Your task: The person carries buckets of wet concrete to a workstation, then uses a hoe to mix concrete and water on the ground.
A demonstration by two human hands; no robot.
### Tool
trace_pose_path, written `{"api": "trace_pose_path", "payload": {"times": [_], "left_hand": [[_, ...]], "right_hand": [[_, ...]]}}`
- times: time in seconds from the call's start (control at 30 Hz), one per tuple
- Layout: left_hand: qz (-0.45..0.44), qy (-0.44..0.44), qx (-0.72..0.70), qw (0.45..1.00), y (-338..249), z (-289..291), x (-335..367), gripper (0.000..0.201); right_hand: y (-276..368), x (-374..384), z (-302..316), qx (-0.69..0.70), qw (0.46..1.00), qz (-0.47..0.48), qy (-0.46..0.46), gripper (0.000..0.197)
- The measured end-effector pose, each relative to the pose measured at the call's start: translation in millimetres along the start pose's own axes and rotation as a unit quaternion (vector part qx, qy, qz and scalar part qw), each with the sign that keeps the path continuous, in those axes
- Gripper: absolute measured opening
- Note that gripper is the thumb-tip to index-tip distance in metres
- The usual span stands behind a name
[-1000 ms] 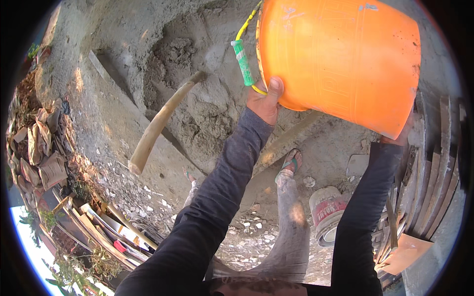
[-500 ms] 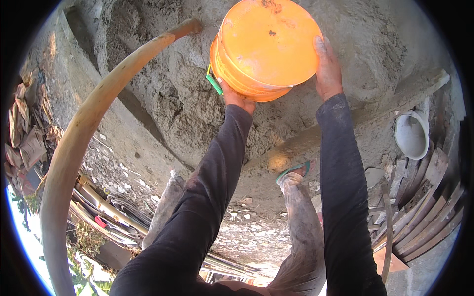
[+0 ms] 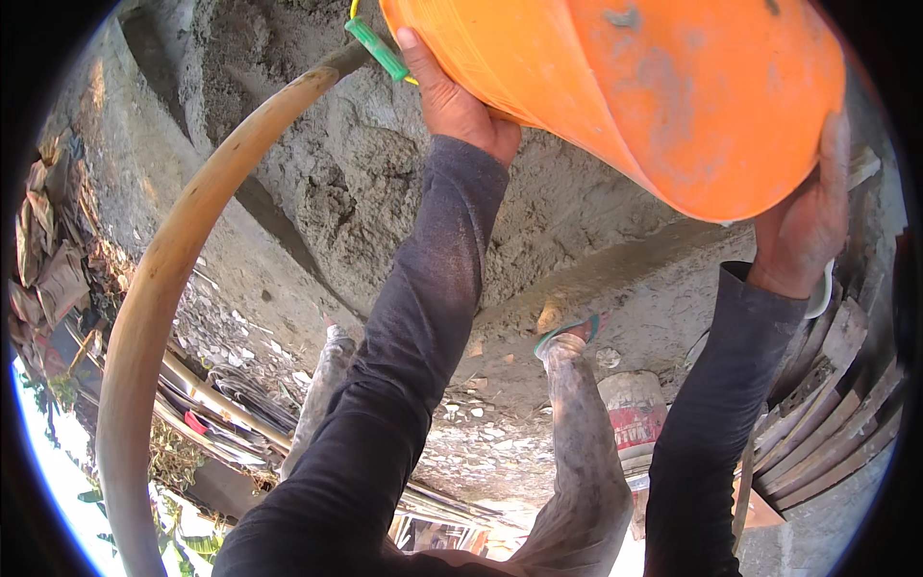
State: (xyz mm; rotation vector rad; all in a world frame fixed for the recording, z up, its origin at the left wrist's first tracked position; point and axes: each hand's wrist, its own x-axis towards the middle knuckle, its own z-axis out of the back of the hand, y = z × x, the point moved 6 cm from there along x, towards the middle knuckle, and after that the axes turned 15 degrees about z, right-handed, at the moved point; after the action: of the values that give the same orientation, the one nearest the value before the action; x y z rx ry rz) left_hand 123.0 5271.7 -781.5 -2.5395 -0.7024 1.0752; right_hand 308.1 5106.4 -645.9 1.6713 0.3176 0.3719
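Bucket (image 3: 663, 96): orange plastic, smeared with grey, filling the upper right of my view. I hold it tipped well over above the mortar heap (image 3: 385, 183). Its base faces me and to my right; its mouth points away, up and to my left, out of view past the top edge. The long axis runs on a slant from lower right to upper left. I judge the tilt is there so whatever is inside would run out over the heap.

Left hand (image 3: 452, 101): closed on the bucket at its rim, fingers wrapped tight, just beside the green grip (image 3: 377, 48) of the yellow bail. This hand steadies the mouth end.

Right hand (image 3: 808, 216): palm and fingers spread flat against the base and lower wall, clasping the bucket from beneath. This hand carries the weight and sets the tilt.

Handle (image 3: 163, 288): long pale wooden shaft, bowed by the lens, rising from lower left to the heap's top; its head is hidden.

Legs: grey-spattered, one foot in a green sandal (image 3: 567, 332) at the heap's edge.

Second bucket (image 3: 635, 418): white and red, on the ground by my right leg.

Planks (image 3: 827, 413): stacked at right.
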Motion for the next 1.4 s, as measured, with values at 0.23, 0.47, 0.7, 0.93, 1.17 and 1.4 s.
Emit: {"api": "trace_pose_path", "payload": {"times": [0.23, 0.47, 0.7, 0.93, 1.17, 1.4], "left_hand": [[0.239, -0.214, -0.061, 0.945, 189.1, 149.7, -32.8, 0.078], [0.185, -0.258, -0.091, 0.944, 161.5, 184.6, -43.8, 0.064], [0.150, -0.200, -0.081, 0.965, 87.7, 138.4, -25.0, 0.059], [0.087, 0.108, 0.101, 0.985, 28.0, -25.7, 41.4, 0.050], [0.133, -0.052, 0.099, 0.985, 116.0, 21.8, -0.6, 0.056], [0.197, -0.201, 0.075, 0.957, 104.7, 128.6, -28.7, 0.057]], "right_hand": [[-95.6, -46.0, 37.5, -0.159, 0.980, -0.109, 0.045, 0.053], [-158.7, -76.4, 46.3, -0.069, 0.981, -0.166, 0.080, 0.054], [-145.8, -32.1, 32.2, 0.032, 0.989, -0.139, 0.036, 0.051], [21.7, 22.8, 16.7, -0.007, 0.995, 0.099, 0.031, 0.052], [-111.4, -55.7, 77.5, 0.076, 0.991, -0.107, 0.002, 0.056], [-132.2, -116.5, 100.1, 0.044, 0.978, -0.195, -0.054, 0.062]]}}
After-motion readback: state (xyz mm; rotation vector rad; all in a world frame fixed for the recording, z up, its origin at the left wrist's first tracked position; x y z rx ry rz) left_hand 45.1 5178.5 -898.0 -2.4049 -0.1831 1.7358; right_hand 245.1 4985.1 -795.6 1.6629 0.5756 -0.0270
